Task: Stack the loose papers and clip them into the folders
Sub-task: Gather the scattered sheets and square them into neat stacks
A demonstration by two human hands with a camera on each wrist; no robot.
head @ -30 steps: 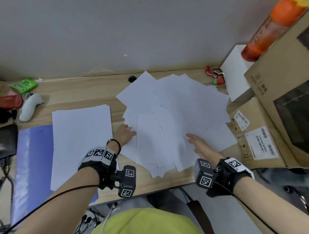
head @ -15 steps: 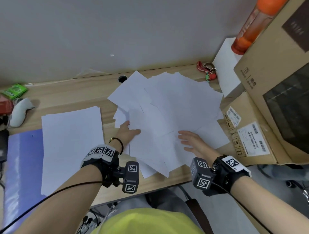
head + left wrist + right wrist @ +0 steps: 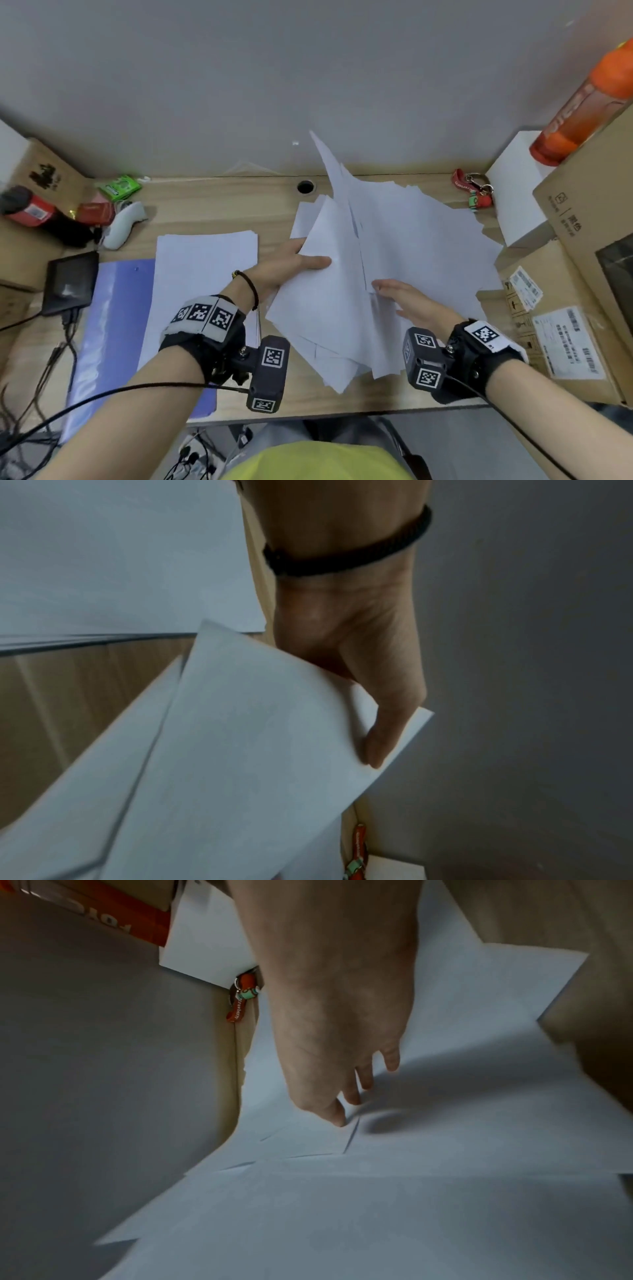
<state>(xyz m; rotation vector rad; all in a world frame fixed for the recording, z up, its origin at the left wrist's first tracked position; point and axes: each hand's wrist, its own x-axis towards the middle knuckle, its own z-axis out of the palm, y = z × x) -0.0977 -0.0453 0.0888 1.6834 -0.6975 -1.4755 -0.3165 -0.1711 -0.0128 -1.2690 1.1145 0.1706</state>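
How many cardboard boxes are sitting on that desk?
3 that I can see: a large box at the right edge under the orange bottle, a smaller labelled box in front of it, and another box at the far left. More may sit outside the picture.

white loose papers (image 3: 394, 260) at 12 o'clock, my lavender-blue folder (image 3: 113, 308) at 9, an orange bottle (image 3: 582, 102) at 2.

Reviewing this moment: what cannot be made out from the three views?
- Left hand fingers: head and left wrist views show only the thumb; the loose papers cover the rest.
- Folder clip: head view, not visible; the neat stack covers part.
- Sheet count: edges overlap, too fine.
- Box labels: head view, too small.
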